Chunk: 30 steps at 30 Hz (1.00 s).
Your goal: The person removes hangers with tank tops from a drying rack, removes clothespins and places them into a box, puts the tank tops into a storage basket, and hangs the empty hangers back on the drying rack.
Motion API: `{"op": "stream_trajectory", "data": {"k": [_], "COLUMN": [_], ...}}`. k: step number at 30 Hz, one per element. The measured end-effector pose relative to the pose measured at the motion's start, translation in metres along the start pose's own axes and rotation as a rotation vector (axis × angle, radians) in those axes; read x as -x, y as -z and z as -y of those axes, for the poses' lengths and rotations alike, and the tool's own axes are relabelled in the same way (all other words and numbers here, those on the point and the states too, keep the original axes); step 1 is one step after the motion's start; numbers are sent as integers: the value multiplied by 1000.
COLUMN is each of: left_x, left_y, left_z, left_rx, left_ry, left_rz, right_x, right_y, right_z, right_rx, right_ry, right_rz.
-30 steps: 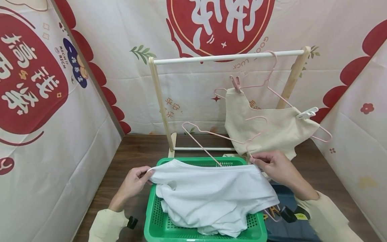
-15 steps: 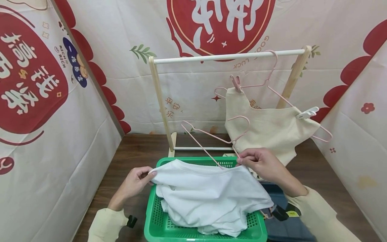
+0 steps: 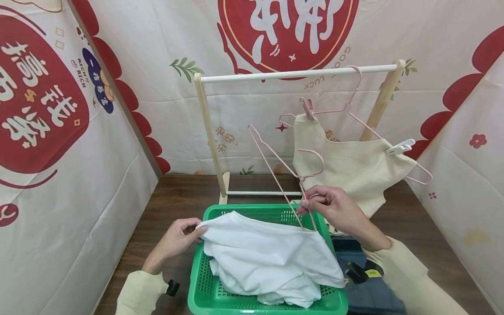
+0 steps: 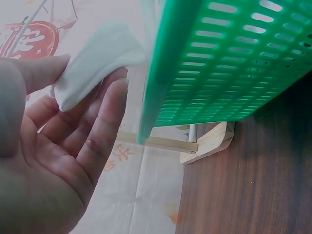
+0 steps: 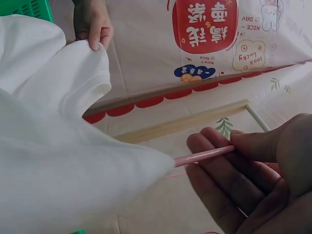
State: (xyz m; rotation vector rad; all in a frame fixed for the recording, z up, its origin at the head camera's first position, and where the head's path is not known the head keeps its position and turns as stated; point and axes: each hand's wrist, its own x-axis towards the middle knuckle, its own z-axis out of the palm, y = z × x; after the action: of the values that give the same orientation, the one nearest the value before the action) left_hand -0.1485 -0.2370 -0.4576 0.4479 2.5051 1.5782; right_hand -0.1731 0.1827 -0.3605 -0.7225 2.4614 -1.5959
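Observation:
A rumpled white shirt (image 3: pixel 267 253) lies over the green basket (image 3: pixel 197 280), its upper edge raised. My left hand (image 3: pixel 177 238) pinches the shirt's left corner between thumb and fingers, just outside the basket rim. With thumb and fingertips, my right hand (image 3: pixel 334 212) pinches one arm of a pink hanger (image 3: pixel 301 177). The hanger stands tilted, its hook up and to the right, its lower end tucked inside the shirt. In the right wrist view the pink hanger arm (image 5: pixel 204 155) runs into the white cloth (image 5: pixel 97 165), which hides the rest.
Behind the basket stands a drying rack with a white bar (image 3: pixel 275 75). On its right hangs a cream top (image 3: pixel 346 166) on another pink hanger, held by a pink clip (image 3: pixel 307 108) and a white clip (image 3: pixel 400 147). A dark blue bin (image 3: pixel 374 297) sits right of the basket.
My right hand has moved left and slightly inward with the hanger, which has tipped more upright and slid into the shirt. The shirt's right side has shifted left; my left hand barely moved.

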Motion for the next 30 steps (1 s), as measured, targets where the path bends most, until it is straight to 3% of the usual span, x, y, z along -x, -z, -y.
{"op": "stream_trajectory", "data": {"k": [12, 17, 25, 30], "left_x": [2, 3, 5, 7], "left_y": [-2, -1, 0, 1], "left_z": [0, 1, 2, 2], "left_rx": [-6, -44, -87, -80], "left_ry": [44, 20, -27, -63], "left_rz": [31, 59, 108, 161], "right_x": [-11, -14, -26, -34], "right_y": [-2, -2, -2, -2], "right_z": [2, 3, -5, -11], "right_rx": [-124, -180, -65, -54], "right_ry": [57, 59, 149, 182], "right_rz": [-81, -99, -180, -228]}}
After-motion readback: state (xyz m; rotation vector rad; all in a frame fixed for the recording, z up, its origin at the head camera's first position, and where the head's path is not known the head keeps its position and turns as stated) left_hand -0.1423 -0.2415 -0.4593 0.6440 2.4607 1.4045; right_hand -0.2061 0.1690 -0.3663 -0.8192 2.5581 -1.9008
